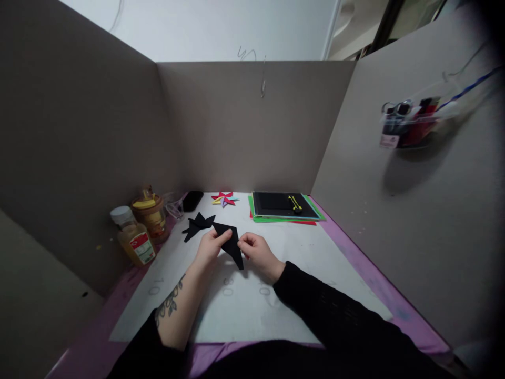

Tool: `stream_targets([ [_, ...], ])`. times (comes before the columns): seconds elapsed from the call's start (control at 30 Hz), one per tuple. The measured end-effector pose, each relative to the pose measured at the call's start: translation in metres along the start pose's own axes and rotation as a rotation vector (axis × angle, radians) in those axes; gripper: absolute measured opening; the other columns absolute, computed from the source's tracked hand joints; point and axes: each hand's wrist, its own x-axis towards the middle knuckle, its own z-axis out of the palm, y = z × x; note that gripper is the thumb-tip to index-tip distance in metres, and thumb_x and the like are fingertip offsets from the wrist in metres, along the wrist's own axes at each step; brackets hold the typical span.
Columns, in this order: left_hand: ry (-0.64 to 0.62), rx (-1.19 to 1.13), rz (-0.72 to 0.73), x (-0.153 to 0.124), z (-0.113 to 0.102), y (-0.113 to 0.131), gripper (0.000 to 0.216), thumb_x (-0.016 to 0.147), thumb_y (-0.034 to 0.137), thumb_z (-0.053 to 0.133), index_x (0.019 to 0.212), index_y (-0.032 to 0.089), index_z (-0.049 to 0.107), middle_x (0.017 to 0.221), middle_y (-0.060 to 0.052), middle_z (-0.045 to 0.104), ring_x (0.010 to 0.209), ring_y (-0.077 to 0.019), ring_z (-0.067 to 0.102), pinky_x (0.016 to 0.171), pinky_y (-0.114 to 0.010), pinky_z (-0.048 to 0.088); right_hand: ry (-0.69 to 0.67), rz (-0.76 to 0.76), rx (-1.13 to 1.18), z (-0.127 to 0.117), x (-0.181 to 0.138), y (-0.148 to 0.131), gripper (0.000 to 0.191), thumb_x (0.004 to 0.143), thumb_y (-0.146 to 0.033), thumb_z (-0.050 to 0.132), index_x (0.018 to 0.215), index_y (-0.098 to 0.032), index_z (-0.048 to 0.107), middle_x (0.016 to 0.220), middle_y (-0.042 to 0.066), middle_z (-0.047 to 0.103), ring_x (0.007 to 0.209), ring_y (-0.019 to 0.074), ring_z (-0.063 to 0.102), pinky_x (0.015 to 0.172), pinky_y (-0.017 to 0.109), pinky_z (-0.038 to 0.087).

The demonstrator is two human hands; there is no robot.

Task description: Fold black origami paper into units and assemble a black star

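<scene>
Above the white sheet I hold a folded piece of black paper [229, 243], pointed at its ends. My left hand [213, 243] is closed on its left side, with the thumb lying on top of the paper. My right hand [258, 251] is closed in a pinch at the paper's right edge; its fingertips touch there, and what lies between them is hard to see. Just left of the held piece, a black folded-paper shape with several points [198, 225] lies on the sheet. Farther back rests a multicoloured folded-paper star [224, 199].
A stack of coloured paper [272, 205] bears a yellow-and-black cutter [294, 204]. At left stand a glue bottle [136, 239], a brown cup [152, 213] and a clear container [173, 205], near a black phone [193, 201]. Grey panels [252, 126] enclose the table; a clear holder [414, 123] hangs at right.
</scene>
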Motion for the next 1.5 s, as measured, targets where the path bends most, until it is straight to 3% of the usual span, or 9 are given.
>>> stream_targets([
  [0.2, -0.081, -0.03, -0.048, 0.0, 0.001, -0.002, 0.031, 0.056, 0.033, 0.081, 0.073, 0.011, 0.067, 0.066, -0.002, 0.066, 0.059, -0.0131, 0.057, 0.058, -0.023, 0.043, 0.029, -0.012, 0.003, 0.002, -0.001, 0.002, 0.017, 0.076, -0.029, 0.056, 0.063, -0.019, 0.051, 0.05, -0.007, 0.044, 0.047, 0.0093, 0.039, 0.047, 0.022, 0.032],
  [0.4, -0.044, -0.078, -0.098, -0.001, 0.002, -0.001, 0.032, 0.053, 0.031, 0.083, 0.071, 0.011, 0.066, 0.065, -0.002, 0.066, 0.059, -0.0135, 0.059, 0.06, -0.024, 0.046, 0.061, -0.032, 0.087, 0.003, 0.0, 0.004, 0.01, 0.076, -0.028, 0.058, 0.072, -0.019, 0.055, 0.06, -0.005, 0.051, 0.051, 0.0101, 0.047, 0.051, 0.023, 0.038],
  [0.9, -0.13, -0.178, -0.215, -0.005, 0.003, 0.003, 0.034, 0.052, 0.031, 0.085, 0.071, 0.01, 0.068, 0.066, -0.004, 0.066, 0.059, -0.0129, 0.059, 0.059, -0.023, 0.045, 0.074, -0.038, 0.12, 0.002, 0.0, 0.004, 0.008, 0.071, -0.023, 0.058, 0.078, -0.019, 0.057, 0.066, -0.003, 0.054, 0.056, 0.0113, 0.049, 0.051, 0.023, 0.038],
  [1.13, -0.134, -0.184, -0.218, -0.004, 0.003, 0.002, 0.036, 0.05, 0.031, 0.086, 0.071, 0.01, 0.067, 0.065, -0.003, 0.065, 0.059, -0.0119, 0.058, 0.059, -0.022, 0.042, 0.115, -0.17, 0.002, 0.001, -0.002, 0.006, 0.004, 0.075, -0.022, 0.058, 0.076, -0.019, 0.056, 0.068, -0.003, 0.054, 0.062, 0.0125, 0.05, 0.06, 0.025, 0.041],
  [1.3, -0.052, -0.2, -0.165, -0.001, 0.003, -0.003, 0.037, 0.05, 0.03, 0.086, 0.074, 0.011, 0.067, 0.07, -0.003, 0.068, 0.062, -0.0126, 0.06, 0.062, -0.023, 0.044, 0.114, -0.152, -0.039, 0.0, -0.003, 0.001, 0.011, 0.078, -0.029, 0.058, 0.078, -0.018, 0.06, 0.071, 0.0, 0.058, 0.062, 0.0133, 0.05, 0.059, 0.026, 0.041],
  [1.5, -0.046, -0.148, -0.096, -0.002, 0.007, -0.008, 0.033, 0.053, 0.03, 0.084, 0.076, 0.012, 0.069, 0.073, -0.003, 0.069, 0.066, -0.015, 0.061, 0.067, -0.025, 0.046, 0.203, -0.106, -0.058, 0.003, 0.0, 0.002, 0.013, 0.075, -0.028, 0.06, 0.069, -0.019, 0.054, 0.064, -0.003, 0.053, 0.058, 0.0124, 0.048, 0.055, 0.024, 0.039],
])
